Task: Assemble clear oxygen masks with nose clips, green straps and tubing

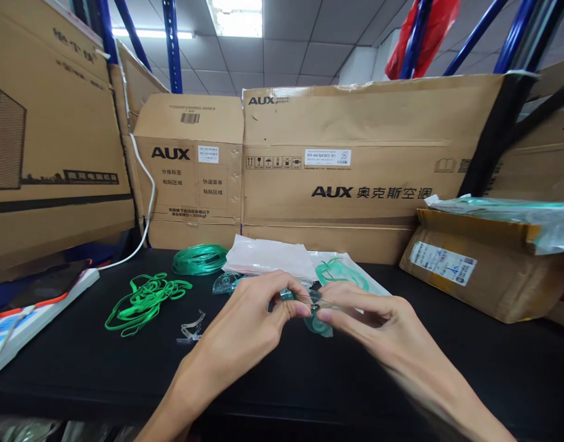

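My left hand (254, 319) and my right hand (369, 319) meet over the black table (102, 368), fingers pinched together on a small clear teal plastic piece (315, 313) held between them. Part of that piece hangs below my fingertips. Just behind my hands lie another clear teal plastic part (226, 282) and clear plastic bags (267, 258), one with green tubing (341, 273) inside.
Loose green elastic bands (143, 301) and a coil of green tubing (199, 258) lie at the left. A small clear clip (192, 328) sits near my left hand. A phone (46, 285) rests on a white power strip. Cardboard boxes (355, 166) wall the back; another box (475, 264) stands at the right.
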`<state>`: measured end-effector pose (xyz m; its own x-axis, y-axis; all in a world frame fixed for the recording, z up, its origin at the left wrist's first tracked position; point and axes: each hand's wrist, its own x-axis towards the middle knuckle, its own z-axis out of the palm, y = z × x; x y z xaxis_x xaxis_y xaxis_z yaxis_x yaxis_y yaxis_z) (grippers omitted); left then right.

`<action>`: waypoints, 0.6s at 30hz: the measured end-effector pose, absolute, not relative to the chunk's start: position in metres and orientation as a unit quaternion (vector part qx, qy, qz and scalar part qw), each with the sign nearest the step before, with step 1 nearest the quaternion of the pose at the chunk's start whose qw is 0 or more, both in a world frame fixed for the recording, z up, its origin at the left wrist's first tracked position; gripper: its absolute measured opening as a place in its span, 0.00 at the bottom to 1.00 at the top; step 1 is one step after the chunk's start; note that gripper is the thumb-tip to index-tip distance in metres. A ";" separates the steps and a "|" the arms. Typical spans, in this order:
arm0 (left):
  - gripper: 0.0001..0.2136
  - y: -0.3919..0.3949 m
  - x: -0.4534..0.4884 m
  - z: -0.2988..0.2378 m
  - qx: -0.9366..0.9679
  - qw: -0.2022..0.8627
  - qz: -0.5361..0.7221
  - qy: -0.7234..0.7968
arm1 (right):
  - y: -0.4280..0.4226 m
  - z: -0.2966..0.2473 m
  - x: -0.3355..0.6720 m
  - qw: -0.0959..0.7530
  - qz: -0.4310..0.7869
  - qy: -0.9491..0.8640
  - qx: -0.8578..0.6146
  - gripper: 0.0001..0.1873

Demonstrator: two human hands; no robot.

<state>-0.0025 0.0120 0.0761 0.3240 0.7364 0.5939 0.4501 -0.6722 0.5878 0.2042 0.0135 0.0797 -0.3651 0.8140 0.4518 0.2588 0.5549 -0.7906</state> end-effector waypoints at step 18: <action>0.03 0.009 -0.001 0.080 0.796 0.272 0.479 0.251 | 0.010 0.081 0.209 0.461 0.477 -0.711 -0.234 0.06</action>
